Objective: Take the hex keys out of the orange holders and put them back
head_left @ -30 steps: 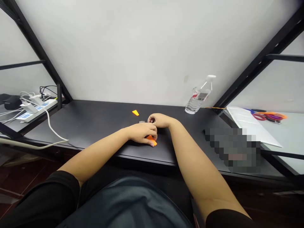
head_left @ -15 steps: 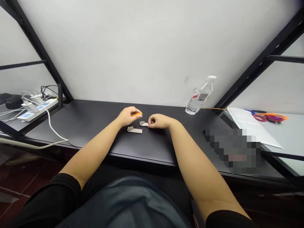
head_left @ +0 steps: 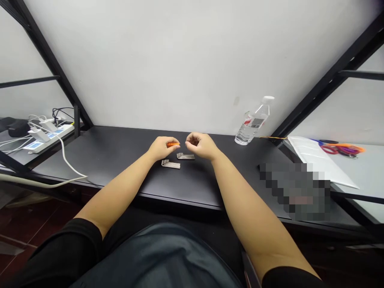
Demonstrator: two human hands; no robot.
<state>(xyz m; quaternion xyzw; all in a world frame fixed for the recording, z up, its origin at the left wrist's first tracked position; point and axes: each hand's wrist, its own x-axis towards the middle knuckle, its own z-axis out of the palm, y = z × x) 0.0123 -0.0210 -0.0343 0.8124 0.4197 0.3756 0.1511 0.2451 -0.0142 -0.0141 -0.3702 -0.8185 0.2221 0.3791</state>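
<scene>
1. Along the near edge of the black desk [head_left: 99,168], a dark pixelated patch [head_left: 295,192] covers part of the right side, hiding whatever lies there.
2. Toward the middle of the desk, one row of L-shaped hex keys [head_left: 170,164] lies flat, with a second row of hex keys [head_left: 185,156] just beyond it to the right, the two slightly apart.
3. Above the first row, the left hand [head_left: 162,148] pinches a small orange plastic piece [head_left: 173,144] between thumb and fingertips, lifted off the desk.
4. Just right of it, the right hand [head_left: 200,146] hangs over the second row, fingers curled together, nothing visible in them.
5. Farther right, a clear water bottle [head_left: 253,124] stands near the white wall [head_left: 150,60].
6. Far left, a white power strip [head_left: 49,137] sits on a lower shelf; far right, red-handled scissors [head_left: 329,149] lie beyond a white sheet [head_left: 318,160].
</scene>
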